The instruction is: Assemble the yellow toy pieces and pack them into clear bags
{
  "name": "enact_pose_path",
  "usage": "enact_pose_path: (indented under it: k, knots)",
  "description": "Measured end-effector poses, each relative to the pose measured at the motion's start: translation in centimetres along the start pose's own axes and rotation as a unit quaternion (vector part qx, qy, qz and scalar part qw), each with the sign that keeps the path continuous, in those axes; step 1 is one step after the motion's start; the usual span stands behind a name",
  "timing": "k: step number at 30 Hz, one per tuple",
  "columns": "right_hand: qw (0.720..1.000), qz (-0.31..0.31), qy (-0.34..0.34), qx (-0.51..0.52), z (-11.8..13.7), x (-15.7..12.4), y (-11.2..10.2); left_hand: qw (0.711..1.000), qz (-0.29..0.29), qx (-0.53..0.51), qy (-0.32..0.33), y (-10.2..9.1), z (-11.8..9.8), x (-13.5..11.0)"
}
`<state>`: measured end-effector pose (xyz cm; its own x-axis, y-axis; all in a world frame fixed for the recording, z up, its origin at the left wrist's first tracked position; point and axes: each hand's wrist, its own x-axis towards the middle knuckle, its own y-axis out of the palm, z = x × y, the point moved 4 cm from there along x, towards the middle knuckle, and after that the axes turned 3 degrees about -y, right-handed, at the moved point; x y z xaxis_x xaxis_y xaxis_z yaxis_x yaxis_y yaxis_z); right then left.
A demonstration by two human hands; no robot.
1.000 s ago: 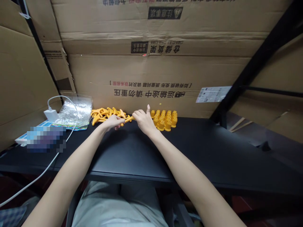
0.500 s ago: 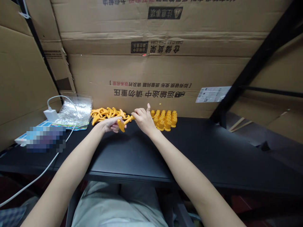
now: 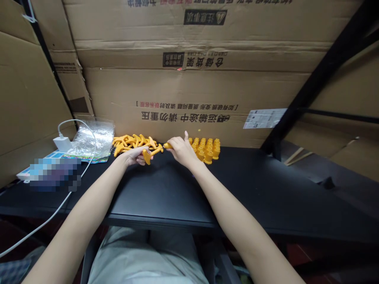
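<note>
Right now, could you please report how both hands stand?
Left hand gripping yellow handled piece. Right hand holding small yellow part. Gap between pieces, nothing visible blocking.

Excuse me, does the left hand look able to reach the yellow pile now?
Probably yes: the yellow pile lies just beyond the left hand, with nothing visible blocking it, though that hand already holds a yellow piece.

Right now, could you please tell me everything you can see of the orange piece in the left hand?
The orange piece looks like plastic, with a broad, flattened end and a narrower shaft that seems ridged and widens at its tip. The left hand holds it over the black tabletop, shaft slanting up and right in view. Its tip is close to a yellow part in the right hand; whether they touch is unclear.
</note>
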<state>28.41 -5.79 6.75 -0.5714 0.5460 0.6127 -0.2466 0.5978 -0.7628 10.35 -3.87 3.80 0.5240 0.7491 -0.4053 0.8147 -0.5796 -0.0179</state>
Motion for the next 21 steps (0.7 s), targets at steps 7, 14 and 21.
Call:
enact_pose_path:
  k: [7, 14, 21]
  knots:
    - [0.996, -0.045, 0.062, -0.048, -0.4, 0.1, -1.7, 0.996, -0.052, 0.032, 0.061, 0.6, -0.5, -0.2]
    - [0.949, -0.09, 0.284, -0.101, -6.1, -1.8, -4.8, 0.958, -0.17, 0.146, 0.178, 0.4, -1.6, -0.5]
    - [0.832, 0.056, 0.545, -0.087, -12.2, -7.0, -6.3, 0.759, -0.449, 0.398, 0.252, -2.6, -4.0, -0.3]
